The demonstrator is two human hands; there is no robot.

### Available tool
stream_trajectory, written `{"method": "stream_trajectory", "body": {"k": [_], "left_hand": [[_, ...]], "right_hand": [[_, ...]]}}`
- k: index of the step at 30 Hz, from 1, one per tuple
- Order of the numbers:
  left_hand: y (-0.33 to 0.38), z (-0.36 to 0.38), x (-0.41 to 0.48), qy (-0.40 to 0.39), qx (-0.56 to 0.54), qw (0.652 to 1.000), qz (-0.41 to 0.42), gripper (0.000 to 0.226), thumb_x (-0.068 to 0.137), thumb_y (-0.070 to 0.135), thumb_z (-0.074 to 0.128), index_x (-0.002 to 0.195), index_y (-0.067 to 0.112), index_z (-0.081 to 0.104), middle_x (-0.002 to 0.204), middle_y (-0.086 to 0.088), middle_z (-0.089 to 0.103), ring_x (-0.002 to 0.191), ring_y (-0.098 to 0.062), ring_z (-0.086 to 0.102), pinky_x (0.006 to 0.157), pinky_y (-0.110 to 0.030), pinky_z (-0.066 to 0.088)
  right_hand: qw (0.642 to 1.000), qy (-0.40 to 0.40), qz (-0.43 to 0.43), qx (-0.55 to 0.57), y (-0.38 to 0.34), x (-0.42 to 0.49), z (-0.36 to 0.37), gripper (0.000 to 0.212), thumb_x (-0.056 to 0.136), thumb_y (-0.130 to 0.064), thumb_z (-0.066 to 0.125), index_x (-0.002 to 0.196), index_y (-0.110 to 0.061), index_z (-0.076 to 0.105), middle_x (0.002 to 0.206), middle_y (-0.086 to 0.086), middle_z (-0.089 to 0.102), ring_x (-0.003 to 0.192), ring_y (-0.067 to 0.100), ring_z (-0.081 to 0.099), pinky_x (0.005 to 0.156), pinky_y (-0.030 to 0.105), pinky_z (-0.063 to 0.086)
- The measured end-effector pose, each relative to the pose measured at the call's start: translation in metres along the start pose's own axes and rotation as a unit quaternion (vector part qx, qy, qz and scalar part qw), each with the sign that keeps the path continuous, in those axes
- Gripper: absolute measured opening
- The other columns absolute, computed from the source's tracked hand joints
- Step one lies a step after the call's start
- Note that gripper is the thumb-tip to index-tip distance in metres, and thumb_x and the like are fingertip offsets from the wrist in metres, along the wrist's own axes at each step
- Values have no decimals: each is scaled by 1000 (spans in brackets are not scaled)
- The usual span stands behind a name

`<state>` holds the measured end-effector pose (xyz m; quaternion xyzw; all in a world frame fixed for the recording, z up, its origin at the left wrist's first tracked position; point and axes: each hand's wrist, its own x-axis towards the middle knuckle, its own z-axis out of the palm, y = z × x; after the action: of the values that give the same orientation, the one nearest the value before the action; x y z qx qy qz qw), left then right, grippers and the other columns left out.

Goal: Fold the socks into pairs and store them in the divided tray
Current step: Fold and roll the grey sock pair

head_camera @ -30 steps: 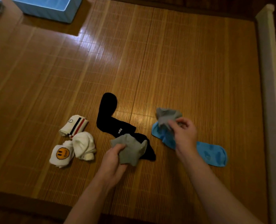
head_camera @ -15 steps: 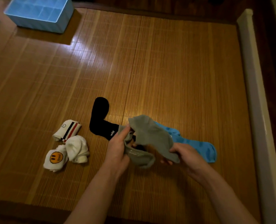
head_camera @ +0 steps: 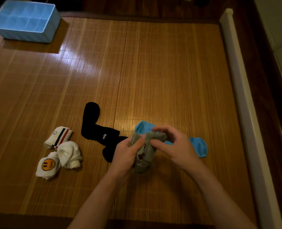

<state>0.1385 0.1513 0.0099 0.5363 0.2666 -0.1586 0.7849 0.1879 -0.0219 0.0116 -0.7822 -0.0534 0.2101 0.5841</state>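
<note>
The left hand grips the grey socks bunched between both sets of fingers while the right hand pinches their upper end; a loosened pinch mid-fold could let the limp pair unroll, well short of the divided tray far beyond the left fingers.

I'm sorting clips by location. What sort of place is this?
Most likely a home bedroom, though that is a guess. A woven bamboo mat, like those laid on beds, has a white side rail along its right edge. A black sock and other socks lie on it, and a blue divided tray sits at its far left corner.
</note>
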Motion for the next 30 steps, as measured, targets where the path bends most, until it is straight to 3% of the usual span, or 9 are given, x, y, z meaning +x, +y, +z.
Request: {"method": "stream_trajectory", "body": {"k": [2,4,8,11,14,19,22,25,30], "left_hand": [[4,4,0,5,-25,1000,-10,35,101,33,55,118,7,70,108,-17,76,82,-26,75,72,-35,62],[9,6,1,7,-91,995,-38,32,105,26,48,125,7,65,110,-15,76,65,-17,66,63,-30,56],[12,3,1,49,-143,987,-53,31,104,14,43,121,7,68,114,-12,76,87,-18,74,81,-36,59],[12,-2,-1,73,-12,997,-18,27,106,21,49,121,16,70,112,-6,77,101,-19,74,88,-44,60],[12,-6,-3,90,106,990,40,20,102,24,56,116,22,71,110,-3,77,101,-18,74,84,-38,61],[16,1,-7,62,80,994,49,19,97,23,65,112,15,73,104,-6,79,98,-22,76,78,-36,64],[20,11,-12,20,42,999,25,26,93,25,67,110,6,75,105,-16,78,96,-28,76,73,-34,63],[23,21,-20,-64,-11,998,-20,29,101,28,58,108,6,76,108,-20,76,98,-30,75,75,-32,61],[30,20,-28,-123,-50,990,-54,40,107,29,42,123,6,70,126,-21,69,120,-33,66,100,-44,56]], "right_hand": [[998,63,11,-30,-2,1,-2,9,87,-28,76,95,-27,71,90,-8,71,86,5,68,72,23,56],[990,127,36,-59,2,1,-10,8,89,-32,74,91,-28,68,87,-9,70,83,2,66,67,17,52],[980,190,57,-27,0,-6,-31,8,92,-34,70,95,-27,67,88,-8,71,82,3,68,67,23,53],[983,171,69,6,-4,-14,-38,12,91,-38,69,94,-27,67,89,-11,73,83,5,70,64,24,56],[991,118,63,-26,-12,-21,-43,12,90,-40,67,95,-30,69,94,-12,71,88,5,68,73,34,61],[996,-55,19,67,-33,-31,-38,10,87,-38,72,95,-33,75,97,-11,74,90,4,70,75,21,56],[986,-140,18,94,-43,-36,-26,16,86,-40,75,99,-30,75,100,-5,75,95,10,72,80,23,58],[994,-95,-12,53,-43,-37,-10,11,88,-35,75,98,-30,75,98,-9,75,96,6,70,84,24,56],[997,40,-48,-40,-37,-36,3,9,89,-33,74,96,-28,70,93,-15,70,93,0,65,77,14,50]]}}
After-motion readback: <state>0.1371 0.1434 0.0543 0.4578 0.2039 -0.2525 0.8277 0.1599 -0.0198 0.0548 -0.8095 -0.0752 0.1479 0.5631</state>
